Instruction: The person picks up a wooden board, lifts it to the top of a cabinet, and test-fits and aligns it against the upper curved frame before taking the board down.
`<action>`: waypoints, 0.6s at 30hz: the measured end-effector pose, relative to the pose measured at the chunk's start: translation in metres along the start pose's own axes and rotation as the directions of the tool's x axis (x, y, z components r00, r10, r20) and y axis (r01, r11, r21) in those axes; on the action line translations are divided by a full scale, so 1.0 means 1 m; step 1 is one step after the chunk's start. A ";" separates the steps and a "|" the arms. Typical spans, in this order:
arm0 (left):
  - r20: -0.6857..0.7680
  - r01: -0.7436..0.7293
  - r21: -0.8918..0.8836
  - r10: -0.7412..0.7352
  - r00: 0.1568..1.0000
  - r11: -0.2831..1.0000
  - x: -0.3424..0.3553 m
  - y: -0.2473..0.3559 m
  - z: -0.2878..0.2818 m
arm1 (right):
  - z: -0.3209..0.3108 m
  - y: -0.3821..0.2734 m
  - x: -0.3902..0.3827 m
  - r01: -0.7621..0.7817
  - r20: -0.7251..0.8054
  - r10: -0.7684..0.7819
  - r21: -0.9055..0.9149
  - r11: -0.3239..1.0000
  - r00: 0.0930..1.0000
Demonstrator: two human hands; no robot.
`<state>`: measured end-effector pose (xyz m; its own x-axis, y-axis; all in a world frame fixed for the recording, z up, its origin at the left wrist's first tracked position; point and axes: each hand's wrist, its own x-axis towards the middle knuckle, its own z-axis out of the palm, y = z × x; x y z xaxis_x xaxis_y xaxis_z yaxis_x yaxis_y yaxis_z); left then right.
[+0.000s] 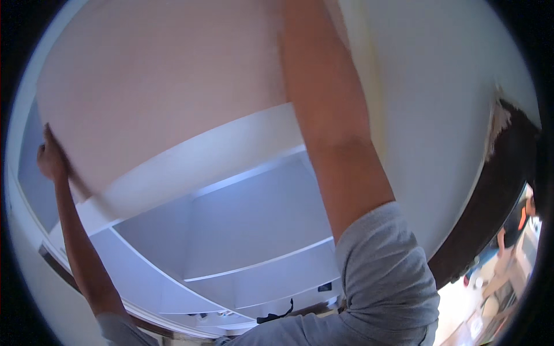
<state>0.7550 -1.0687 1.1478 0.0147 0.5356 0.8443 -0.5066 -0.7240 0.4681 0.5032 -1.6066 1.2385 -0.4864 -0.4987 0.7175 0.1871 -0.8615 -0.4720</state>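
Note:
A large, flat pinkish-beige board (173,75) fills the upper part of the view, standing in front of a white cabinet (254,225). At the board's left edge is my left hand (52,157), closed on that edge; some of its fingers are hidden. My right forearm (329,98) reaches up along the board's right side. The right hand itself lies beyond the top of the picture, so its fingers do not show. Below the board's lower edge runs a white band (208,153) of the cabinet.
Open compartments with white shelves (259,270) lie below the board. A dark strap (276,316) and small items sit at the bottom. To the right are a pale wall (438,127) and a dark door frame (485,190). Beyond it, another person (516,222) stands among cluttered things.

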 end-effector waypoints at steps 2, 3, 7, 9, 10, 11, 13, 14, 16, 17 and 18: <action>0.016 -0.017 0.071 0.016 1.000 0.997 0.024 -0.001 0.004 | 0.014 0.001 0.009 0.005 -0.084 -0.004 0.015 1.000 0.996; 0.052 -0.045 0.123 0.039 0.998 0.991 0.035 -0.002 0.002 | 0.008 -0.006 0.013 -0.007 -0.028 0.008 0.025 1.000 1.000; -0.057 -0.155 0.062 0.158 0.986 0.986 0.031 0.014 -0.001 | -0.003 -0.006 0.016 -0.004 -0.073 0.009 0.079 0.997 0.997; 0.017 -0.094 0.083 0.093 0.996 0.992 0.023 0.012 -0.003 | -0.004 -0.001 0.013 0.001 -0.074 0.002 0.033 0.999 0.997; 0.094 -0.042 0.101 0.033 0.995 0.994 0.019 0.011 -0.003 | -0.005 0.002 0.011 0.000 -0.082 -0.001 -0.020 1.000 0.997; 0.087 -0.039 0.117 0.029 0.996 0.992 0.023 0.008 -0.012 | -0.009 0.001 0.009 -0.003 -0.070 0.003 -0.008 1.000 0.998; 0.037 -0.073 0.156 0.068 0.997 0.985 0.031 0.004 -0.026 | -0.018 -0.005 0.009 0.019 -0.061 -0.016 0.046 0.999 0.998; 0.037 -0.068 0.167 0.063 0.997 0.984 0.031 0.003 -0.026 | -0.018 -0.007 0.010 0.019 -0.050 -0.016 0.051 0.999 0.999; 0.014 -0.051 0.173 0.049 0.999 0.984 0.036 0.004 -0.025 | -0.018 -0.012 0.013 -0.033 -0.068 0.037 0.064 0.997 0.997; -0.010 -0.086 0.090 0.087 0.996 0.992 0.031 0.004 -0.020 | -0.015 -0.012 0.015 -0.032 -0.058 0.037 0.083 0.996 0.998; -0.009 -0.073 0.093 0.074 0.997 0.993 0.025 0.001 -0.009 | -0.014 -0.010 0.018 -0.035 -0.058 0.040 0.075 0.997 0.998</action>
<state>0.7474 -1.0522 1.1671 -0.0306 0.4846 0.8742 -0.4243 -0.7982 0.4276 0.4806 -1.6056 1.2486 -0.5268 -0.5262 0.6675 0.2673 -0.8480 -0.4576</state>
